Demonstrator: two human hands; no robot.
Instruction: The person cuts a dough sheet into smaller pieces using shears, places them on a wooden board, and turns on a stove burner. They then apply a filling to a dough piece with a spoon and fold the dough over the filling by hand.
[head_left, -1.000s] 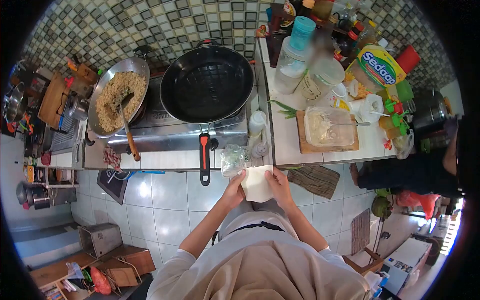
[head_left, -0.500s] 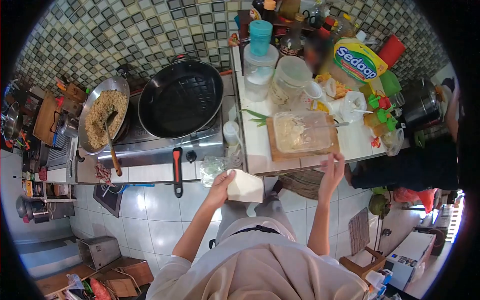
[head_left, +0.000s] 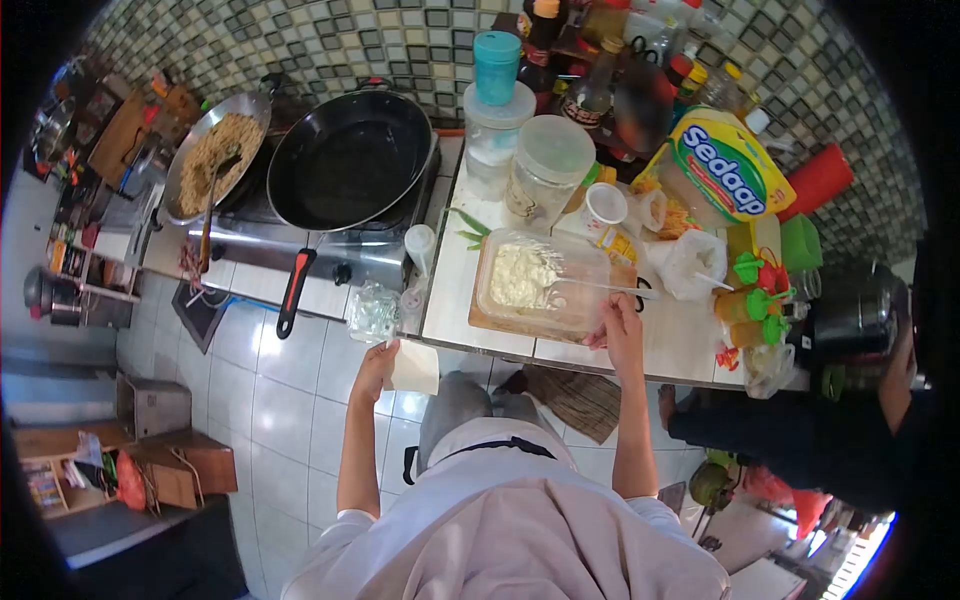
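Observation:
My left hand (head_left: 374,371) pinches a pale, flat square sheet (head_left: 414,368) in front of the counter edge. My right hand (head_left: 617,330) is at the right front corner of a clear plastic container (head_left: 592,262), fingers bent against its rim. Inside the container lies a creamy, pale yellow mixture (head_left: 523,277). A utensil handle (head_left: 635,291) sticks out to the right, just above my right fingers. Beneath the container is a wooden board (head_left: 487,322), and green leaves (head_left: 468,228) lie at its left.
On the stove are a black frying pan (head_left: 348,160) and a pan of brown grainy food (head_left: 215,160). Jars (head_left: 548,170), a Sedaap pouch (head_left: 725,165) and a plastic bag (head_left: 688,265) stand behind. Another person in dark clothes (head_left: 800,415) is at the right.
My right hand has moved from in front of the board to the container's corner. The view has shifted, and my left hand still holds the sheet.

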